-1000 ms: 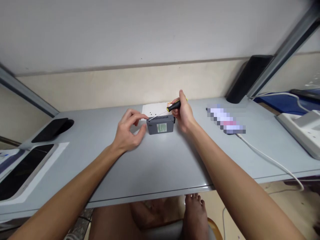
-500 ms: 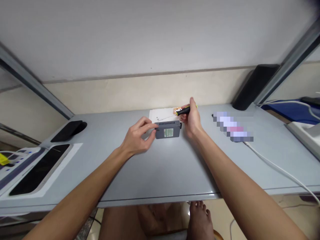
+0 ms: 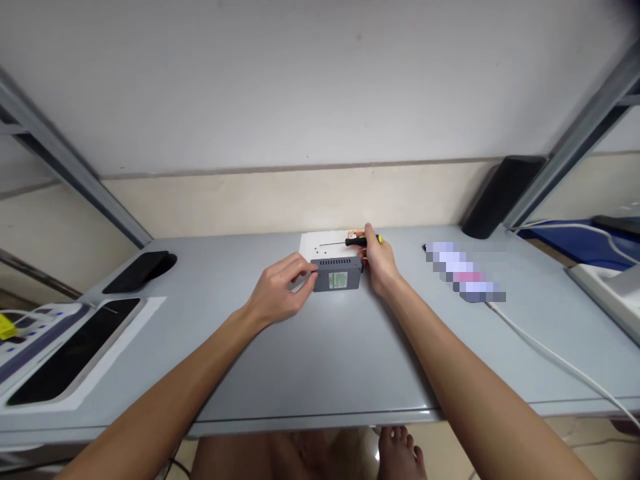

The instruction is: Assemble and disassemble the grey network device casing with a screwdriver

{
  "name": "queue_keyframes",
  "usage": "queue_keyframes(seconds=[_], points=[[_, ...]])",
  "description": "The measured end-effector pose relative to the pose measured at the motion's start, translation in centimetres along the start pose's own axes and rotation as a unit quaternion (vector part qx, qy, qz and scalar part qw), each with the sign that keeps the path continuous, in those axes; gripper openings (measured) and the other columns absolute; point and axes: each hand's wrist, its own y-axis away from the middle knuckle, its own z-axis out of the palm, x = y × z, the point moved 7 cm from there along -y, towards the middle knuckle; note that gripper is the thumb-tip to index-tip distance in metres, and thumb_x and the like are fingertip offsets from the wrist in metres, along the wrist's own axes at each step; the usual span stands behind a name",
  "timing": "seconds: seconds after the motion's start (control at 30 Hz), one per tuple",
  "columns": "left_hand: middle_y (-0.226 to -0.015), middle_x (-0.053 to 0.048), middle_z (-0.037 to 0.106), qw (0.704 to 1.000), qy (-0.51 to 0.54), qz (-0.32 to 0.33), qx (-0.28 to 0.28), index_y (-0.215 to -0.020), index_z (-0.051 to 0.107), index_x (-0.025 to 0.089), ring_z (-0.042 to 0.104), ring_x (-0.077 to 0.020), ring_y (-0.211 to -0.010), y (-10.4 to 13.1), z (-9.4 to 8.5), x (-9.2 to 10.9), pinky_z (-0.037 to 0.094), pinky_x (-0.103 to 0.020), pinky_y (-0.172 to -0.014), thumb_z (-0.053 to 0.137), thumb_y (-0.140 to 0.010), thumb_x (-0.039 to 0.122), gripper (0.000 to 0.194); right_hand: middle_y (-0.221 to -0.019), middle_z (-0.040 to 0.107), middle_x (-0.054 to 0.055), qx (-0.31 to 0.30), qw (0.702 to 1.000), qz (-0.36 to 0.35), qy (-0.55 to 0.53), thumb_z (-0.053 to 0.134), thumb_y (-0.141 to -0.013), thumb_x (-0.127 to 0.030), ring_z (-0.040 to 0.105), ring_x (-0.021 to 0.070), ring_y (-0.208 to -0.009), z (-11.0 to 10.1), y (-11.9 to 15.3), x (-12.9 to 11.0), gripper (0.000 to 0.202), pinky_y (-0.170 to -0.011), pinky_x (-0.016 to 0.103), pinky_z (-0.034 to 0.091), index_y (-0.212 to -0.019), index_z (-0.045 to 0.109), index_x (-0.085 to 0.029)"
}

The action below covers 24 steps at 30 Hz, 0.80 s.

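Note:
A dark grey box [image 3: 325, 281] with slots along its top and a pale green label stands on the grey table, near its middle. My left hand [image 3: 285, 287] pinches the box's left end between thumb and fingers. In my right hand [image 3: 377, 262] is a screwdriver [image 3: 357, 242] with a black and yellow handle, its thin shaft pointing left above a white sheet [image 3: 310, 242]. Several small dark screws lie on that sheet. The fingers of my right hand are also close to the box's right end. A small orange item [image 3: 354, 233] is partly hidden behind the screwdriver.
A phone [image 3: 463, 270] with a blurred screen and a white cable [image 3: 545, 348] lies to the right. A black cylinder [image 3: 493, 200] leans at the back right. On the left are a black pouch [image 3: 137, 270] and a black tablet-like device [image 3: 75, 350]. A wall closes the back.
The view has tilted up, so everything appears lower. My right hand has tipped the screwdriver nearer to level, its tip off the sheet's left part. My left hand stays at the box.

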Motion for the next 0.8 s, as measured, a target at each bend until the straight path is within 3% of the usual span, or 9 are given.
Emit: queue_keyframes(seconds=[0.13,0.37,0.5,0.63,0.8], points=[[-0.068,0.002,0.061,1.000,-0.011,-0.012,-0.014,-0.093,0.069,0.019,0.052,-0.0121,-0.057,0.2,0.2,-0.3,0.044,-0.025,-0.056,0.058,-0.099,0.020,0.013,-0.054,0.047,-0.006,0.019,1.000,-0.002,0.003,0.061,-0.100,-0.043,0.036,0.0105,-0.046,-0.2,0.3,-0.3,0.034,-0.048,0.025,0.030,-0.074,0.065,-0.021],[-0.067,0.003,0.058,0.998,0.007,-0.051,-0.025,-0.093,0.067,0.021,0.051,-0.0116,-0.057,0.3,0.4,-0.8,0.045,-0.024,-0.057,0.057,-0.098,0.021,0.012,-0.055,0.053,-0.005,0.041,0.999,0.018,0.003,0.054,-0.104,-0.038,0.035,0.0106,-0.045,-0.3,0.0,-0.3,0.036,-0.051,0.027,0.031,-0.073,0.061,-0.021],[-0.070,0.004,0.055,0.994,0.027,-0.098,-0.043,-0.092,0.063,0.022,0.051,-0.0127,-0.061,0.3,0.7,-1.3,0.045,-0.025,-0.059,0.062,-0.096,0.028,0.007,-0.056,0.057,-0.004,0.057,0.998,0.002,0.023,0.057,-0.103,-0.039,0.048,0.0129,-0.054,-0.7,-0.3,-0.2,0.038,-0.062,0.027,0.038,-0.069,0.062,-0.021],[-0.072,0.004,0.053,0.995,0.033,-0.085,-0.041,-0.093,0.061,0.022,0.050,-0.0128,-0.063,0.2,0.8,-1.3,0.045,-0.026,-0.061,0.065,-0.097,0.027,0.007,-0.059,0.061,-0.002,0.065,0.997,-0.018,0.030,0.057,-0.102,-0.043,0.059,0.0160,-0.064,-1.0,-0.5,-0.4,0.039,-0.070,0.028,0.042,-0.070,0.066,-0.021],[-0.075,0.005,0.053,0.997,0.014,-0.062,-0.041,-0.101,0.063,0.023,0.051,-0.0131,-0.065,0.3,0.9,-1.2,0.045,-0.026,-0.063,0.063,-0.099,0.024,0.002,-0.057,0.057,-0.002,0.117,0.993,-0.016,0.006,0.054,-0.102,-0.049,0.053,0.0154,-0.058,-2.2,-0.8,-1.4,0.043,-0.064,0.029,0.041,-0.072,0.065,-0.021]])
